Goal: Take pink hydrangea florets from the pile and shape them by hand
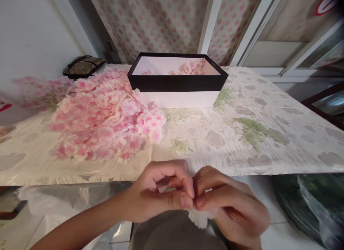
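My left hand (166, 191) and my right hand (228, 201) meet at the fingertips just in front of the table's near edge. Both pinch a pale artificial flower (199, 218), whose whitish petals hang below the fingers. The part between the fingertips is hidden. Beyond my left hand lies a big heap of pink artificial blossoms (104, 117) on the table. Behind it to the right stands a white box with a black rim (177, 83), with more pink blossoms (195, 66) inside.
Green bits (254, 130) are scattered on the patterned tablecloth (301, 149), some beside the box. A dark patterned pouch (84, 65) lies at the back left. Dark green bundled material (298, 203) sits below the table on the right. A dotted curtain (161, 24) hangs behind.
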The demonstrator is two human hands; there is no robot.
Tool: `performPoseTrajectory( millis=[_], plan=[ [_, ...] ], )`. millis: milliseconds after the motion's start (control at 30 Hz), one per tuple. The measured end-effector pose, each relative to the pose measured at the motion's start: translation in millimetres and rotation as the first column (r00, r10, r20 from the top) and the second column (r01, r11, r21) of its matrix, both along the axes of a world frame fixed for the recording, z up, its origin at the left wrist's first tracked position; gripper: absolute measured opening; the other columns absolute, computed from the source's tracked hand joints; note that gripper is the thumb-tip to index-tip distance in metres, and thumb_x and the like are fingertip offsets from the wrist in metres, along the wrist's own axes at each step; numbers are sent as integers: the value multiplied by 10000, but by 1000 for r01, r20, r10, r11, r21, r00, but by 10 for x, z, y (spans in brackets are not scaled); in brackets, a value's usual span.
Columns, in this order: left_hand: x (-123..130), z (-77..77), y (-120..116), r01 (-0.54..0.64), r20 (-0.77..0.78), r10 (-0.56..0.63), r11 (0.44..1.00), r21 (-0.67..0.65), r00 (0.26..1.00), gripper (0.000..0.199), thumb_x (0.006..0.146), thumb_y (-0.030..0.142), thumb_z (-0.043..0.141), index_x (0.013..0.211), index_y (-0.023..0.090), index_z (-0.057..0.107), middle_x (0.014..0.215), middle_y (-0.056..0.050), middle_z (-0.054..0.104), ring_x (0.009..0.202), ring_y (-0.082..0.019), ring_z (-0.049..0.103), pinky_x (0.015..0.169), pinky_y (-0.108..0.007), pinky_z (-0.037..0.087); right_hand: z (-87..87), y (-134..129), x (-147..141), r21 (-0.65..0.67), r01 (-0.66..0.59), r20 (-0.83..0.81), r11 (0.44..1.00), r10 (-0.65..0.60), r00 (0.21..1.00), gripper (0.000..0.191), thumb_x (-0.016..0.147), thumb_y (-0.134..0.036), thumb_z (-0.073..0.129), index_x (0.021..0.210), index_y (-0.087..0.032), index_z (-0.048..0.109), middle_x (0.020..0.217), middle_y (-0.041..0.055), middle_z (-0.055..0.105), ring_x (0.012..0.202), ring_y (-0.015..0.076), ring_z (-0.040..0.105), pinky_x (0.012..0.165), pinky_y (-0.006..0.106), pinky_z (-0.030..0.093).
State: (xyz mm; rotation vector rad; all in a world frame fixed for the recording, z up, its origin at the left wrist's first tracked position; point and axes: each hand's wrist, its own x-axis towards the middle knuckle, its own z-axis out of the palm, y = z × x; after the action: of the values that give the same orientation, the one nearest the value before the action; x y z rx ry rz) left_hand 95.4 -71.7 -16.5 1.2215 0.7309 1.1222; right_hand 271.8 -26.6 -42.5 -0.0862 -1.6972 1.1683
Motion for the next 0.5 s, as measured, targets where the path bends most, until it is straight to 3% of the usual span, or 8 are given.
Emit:
performPoseTrajectory(
  millis=[133,267,500],
  plan=[
    [32,14,-7,65,94,-55,993,-100,994,81,815,198,705,774,148,658,714,7,511,645,-81,447,608,-198,366,65,-46,-31,28,128,9,991,-128,992,190,836,-17,595,945,-148,678,856,47,618,751,147,618,613,290,531],
    [47,21,-1,68,140,-50,989,-132,989,93,807,180,705,747,138,648,706,11,509,635,-76,449,612,-202,364,91,-74,-69,34,199,17,979,-199,980,101,881,-103,599,901,-174,668,927,42,617,811,146,655,701,281,571],
    [41,-6,16,16,57,-11,996,-86,998,141,813,224,695,731,137,620,665,25,451,581,-78,386,541,-212,293,54,-39,-11,63,167,49,984,-170,984,178,850,-38,592,943,-173,662,1006,56,635,870,160,659,723,292,582]
  ],
)
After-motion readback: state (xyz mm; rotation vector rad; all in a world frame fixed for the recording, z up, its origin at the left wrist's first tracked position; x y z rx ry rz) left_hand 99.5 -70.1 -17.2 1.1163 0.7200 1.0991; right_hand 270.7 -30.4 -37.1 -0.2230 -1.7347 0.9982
